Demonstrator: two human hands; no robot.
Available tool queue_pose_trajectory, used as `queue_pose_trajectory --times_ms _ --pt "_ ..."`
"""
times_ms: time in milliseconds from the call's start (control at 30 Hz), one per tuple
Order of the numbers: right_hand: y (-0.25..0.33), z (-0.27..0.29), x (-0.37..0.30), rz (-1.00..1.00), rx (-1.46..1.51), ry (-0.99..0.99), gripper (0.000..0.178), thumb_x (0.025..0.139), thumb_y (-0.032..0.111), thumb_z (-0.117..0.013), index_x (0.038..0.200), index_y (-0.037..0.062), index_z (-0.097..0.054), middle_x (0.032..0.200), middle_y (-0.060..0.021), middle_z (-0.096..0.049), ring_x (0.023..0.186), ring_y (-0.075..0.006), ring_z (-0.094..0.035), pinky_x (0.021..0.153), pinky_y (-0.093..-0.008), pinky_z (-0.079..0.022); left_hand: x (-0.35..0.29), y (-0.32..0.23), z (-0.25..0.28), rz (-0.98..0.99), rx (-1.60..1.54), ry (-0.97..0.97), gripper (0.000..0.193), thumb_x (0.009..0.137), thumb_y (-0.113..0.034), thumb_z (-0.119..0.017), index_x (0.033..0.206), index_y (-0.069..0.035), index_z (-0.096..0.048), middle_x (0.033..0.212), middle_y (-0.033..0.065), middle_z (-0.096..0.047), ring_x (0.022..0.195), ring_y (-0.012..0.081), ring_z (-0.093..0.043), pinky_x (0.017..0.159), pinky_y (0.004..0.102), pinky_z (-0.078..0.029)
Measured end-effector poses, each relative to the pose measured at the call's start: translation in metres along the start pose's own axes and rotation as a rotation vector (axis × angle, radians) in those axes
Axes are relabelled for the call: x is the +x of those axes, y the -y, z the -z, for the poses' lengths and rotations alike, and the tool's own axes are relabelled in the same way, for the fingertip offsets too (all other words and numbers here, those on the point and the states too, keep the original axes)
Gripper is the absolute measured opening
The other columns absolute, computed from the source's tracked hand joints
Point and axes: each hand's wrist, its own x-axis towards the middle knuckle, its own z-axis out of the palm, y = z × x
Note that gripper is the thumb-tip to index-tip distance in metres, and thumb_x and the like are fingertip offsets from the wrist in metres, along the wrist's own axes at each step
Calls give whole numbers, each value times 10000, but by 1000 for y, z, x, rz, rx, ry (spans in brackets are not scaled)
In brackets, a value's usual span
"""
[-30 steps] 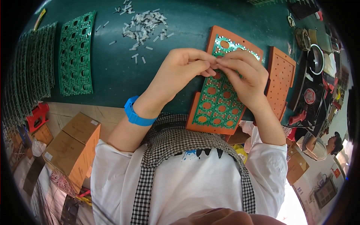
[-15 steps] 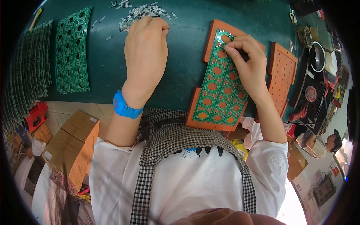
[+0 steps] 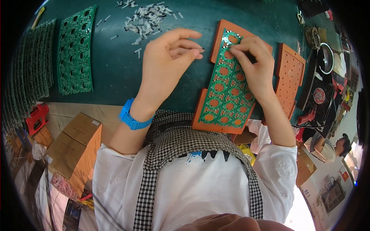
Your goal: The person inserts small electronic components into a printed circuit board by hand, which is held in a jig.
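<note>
My left hand (image 3: 163, 63), with a blue band on its wrist, is over the table between the pile of small clear parts (image 3: 148, 19) and the circuit board. Its thumb and fingertips are pinched together, and a tiny dark tip shows there; what it belongs to is hard to make out. The green circuit board (image 3: 226, 92), with rows of round holes, lies tilted on an orange-brown fixture plate (image 3: 200, 115). My right hand (image 3: 257, 63) rests over the board's upper part. Its thumb and forefinger are closed beside an upper hole, hiding whatever they hold.
Another green board (image 3: 75, 52) lies at the left, by a row of many stacked boards (image 3: 29, 65). A second orange-brown plate (image 3: 290, 71) is on the right, near a black device (image 3: 319, 96). Cardboard boxes (image 3: 73, 142) stand below the table's edge. A person (image 3: 327, 146) is at far right.
My left hand has left the pile of clear parts and come right and nearer, toward the board. My right hand has stayed at the board's upper holes.
</note>
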Motion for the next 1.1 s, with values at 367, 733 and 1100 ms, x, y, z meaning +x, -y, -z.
queue_pose_trajectory --times_ms 367,733,1100 --pt "22 0 -15 217 67 29 232 719 36 -755 940 50 -688 867 -74 -616 801 -223 -598 692 -312 -470 -6 -1 -23 166 -186 168 392 851 38 -623 1233 39 -538 894 132 -701 828 146 -674 735 238 -536" --pt "18 11 -14 129 -69 174 82 808 11 -649 863 1 -590 842 -90 -591 800 -271 -578 687 -360 -470 16 9 25 -456 1197 -346 207 772 -116 -714 939 -49 -612 889 104 -563 847 300 -577 712 406 -463" --pt "17 4 -18 121 -105 130 103 791 22 -664 847 6 -578 801 -96 -567 766 -274 -572 671 -363 -467 17 13 22 -524 1367 -341 59 823 -58 -630 821 -34 -576 779 107 -531 752 287 -572 661 394 -475"
